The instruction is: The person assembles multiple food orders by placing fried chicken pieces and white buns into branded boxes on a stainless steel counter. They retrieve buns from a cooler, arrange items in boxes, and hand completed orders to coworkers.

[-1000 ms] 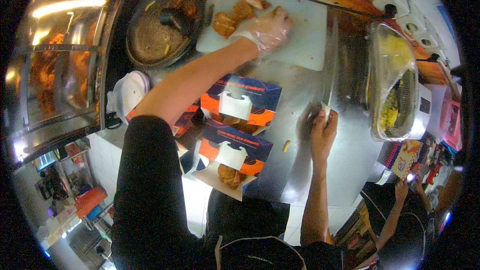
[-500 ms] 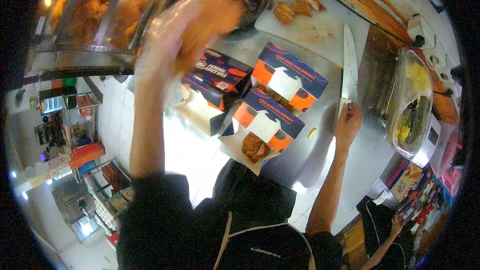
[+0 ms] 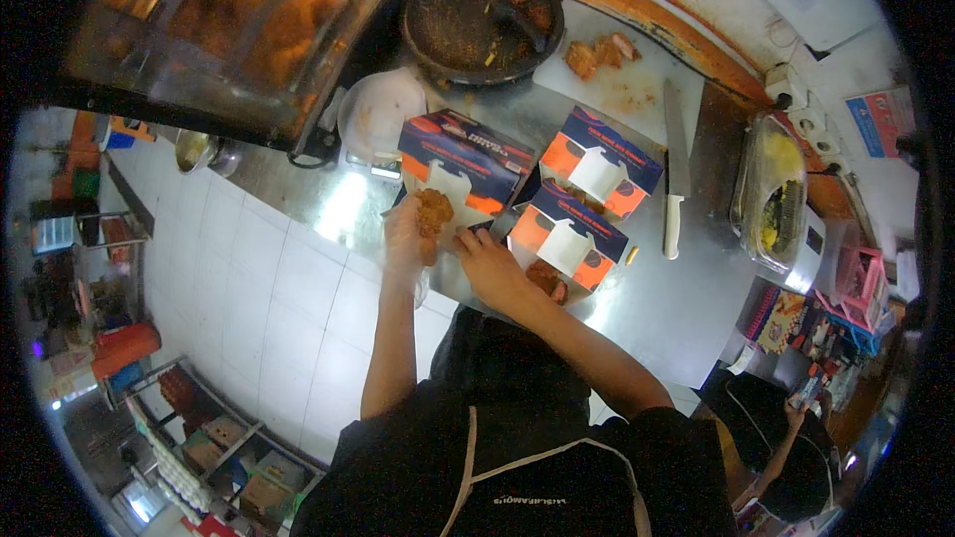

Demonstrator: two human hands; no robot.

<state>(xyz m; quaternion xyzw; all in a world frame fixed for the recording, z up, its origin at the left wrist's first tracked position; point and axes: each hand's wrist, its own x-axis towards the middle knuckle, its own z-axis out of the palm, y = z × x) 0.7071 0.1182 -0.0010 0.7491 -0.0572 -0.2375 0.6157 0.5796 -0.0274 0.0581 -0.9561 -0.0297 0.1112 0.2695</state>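
Observation:
My left hand (image 3: 402, 239), blurred, grips a piece of fried chicken (image 3: 433, 211) at the open front of a blue and orange cardboard box (image 3: 448, 179). Clear plastic hangs below that hand. My right hand (image 3: 492, 267) has its fingers at the right side of the same box's white flap, seemingly holding it; the fingertips are partly hidden. To the right stand two more open boxes, a nearer one (image 3: 570, 229) with a piece of chicken (image 3: 546, 279) in its mouth and a farther one (image 3: 602, 161). A knife (image 3: 675, 169) lies apart from both hands.
A dark round pan (image 3: 477, 25) stands at the back, beside a white cutting board (image 3: 637, 50) with cut chicken (image 3: 602, 52). A glass display case (image 3: 239, 30) is at the far left. Plastic trays (image 3: 774, 194) stand at right; a co-worker's arm (image 3: 776, 447) shows lower right.
My right hand has let go of the knife and moved left to the box. The left hand has come down toward me from near the pan, bringing the chicken to the box.

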